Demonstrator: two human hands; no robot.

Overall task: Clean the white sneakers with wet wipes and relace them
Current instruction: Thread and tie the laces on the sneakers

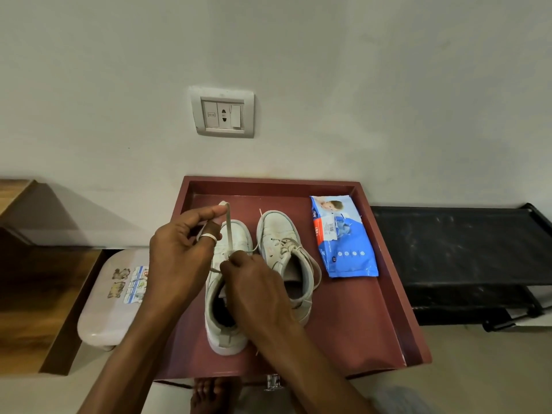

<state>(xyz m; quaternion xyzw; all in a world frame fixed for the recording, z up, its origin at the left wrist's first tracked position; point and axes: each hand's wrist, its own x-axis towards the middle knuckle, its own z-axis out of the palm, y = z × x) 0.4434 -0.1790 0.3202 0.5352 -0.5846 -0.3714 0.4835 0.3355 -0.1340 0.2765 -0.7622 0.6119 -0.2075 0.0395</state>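
Right hand (257, 291) pinches lace (228, 231) at sneaker (225, 339) tongue | left hand (179, 249) pinches lace end above (taut)

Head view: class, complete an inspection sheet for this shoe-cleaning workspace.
Surface: maroon tray, under everything.
Job's things: left sneaker, its lace pulled up; right sneaker beside it, laces in; blue wipes pack at right.
Clutter: nothing seen.
Hands: left hand pinches the raised lace; right hand grips lace at left sneaker's eyelets.
Cables: nothing seen.
Surroundings: wall socket above; black rack right; white stool, wooden furniture left.
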